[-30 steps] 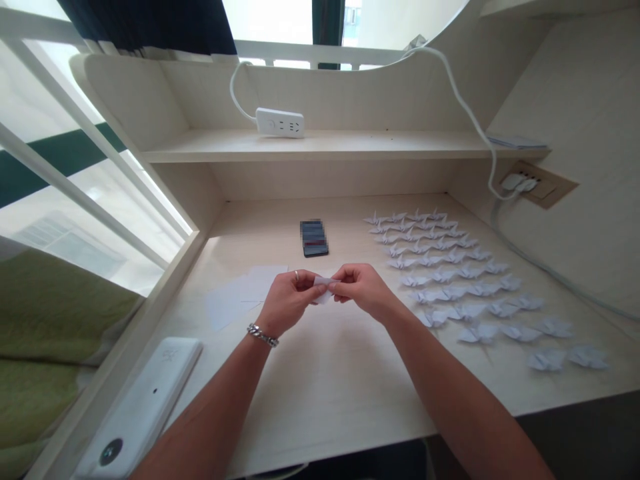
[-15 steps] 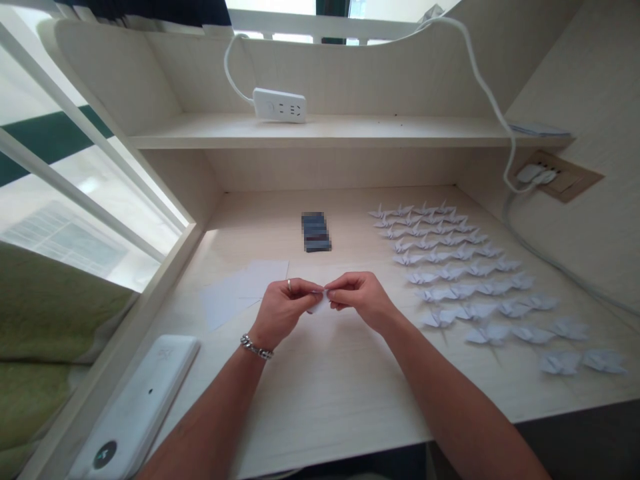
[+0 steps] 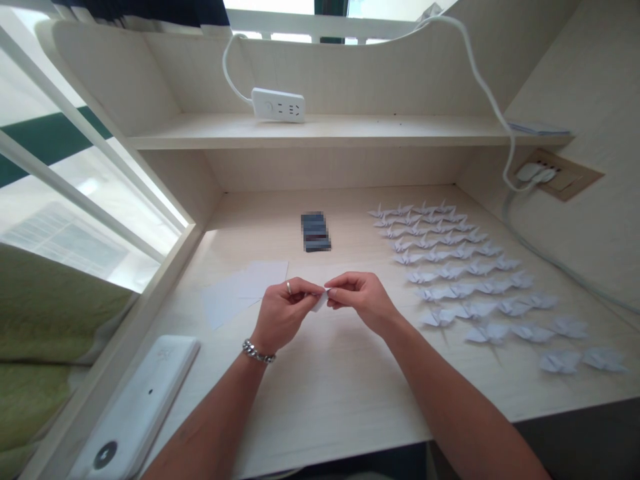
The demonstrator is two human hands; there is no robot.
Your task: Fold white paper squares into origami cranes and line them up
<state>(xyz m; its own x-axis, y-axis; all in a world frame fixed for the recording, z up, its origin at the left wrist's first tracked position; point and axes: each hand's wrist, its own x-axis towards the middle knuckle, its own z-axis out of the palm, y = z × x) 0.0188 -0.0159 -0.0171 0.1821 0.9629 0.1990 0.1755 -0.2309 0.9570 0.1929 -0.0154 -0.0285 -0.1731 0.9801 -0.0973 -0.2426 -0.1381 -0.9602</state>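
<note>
A small piece of folded white paper (image 3: pixel 320 302) is held above the desk, pinched from both sides. My left hand (image 3: pixel 286 310) grips its left edge between thumb and forefinger; a ring and a chain bracelet show on that hand and wrist. My right hand (image 3: pixel 361 298) pinches the upper right end, with the other fingers curled in. The fingertips of both hands almost meet and hide part of the paper. Several folded paper cranes (image 3: pixel 465 270) lie in rows to the right. White paper sheets (image 3: pixel 235 293) lie beside my left hand.
A dark phone-like object (image 3: pixel 316 232), blurred out, lies beyond my hands. A white device with a round button (image 3: pixel 145 400) lies at the left edge. A power strip (image 3: pixel 278 105) leans on the shelf (image 3: pixel 350 131); a white cable (image 3: pixel 480 73) runs to the wall socket (image 3: pixel 563 175).
The folded paper shows a little more between my hands and is tilted slightly differently. Both hands stay nearly in place, still pinching it.
</note>
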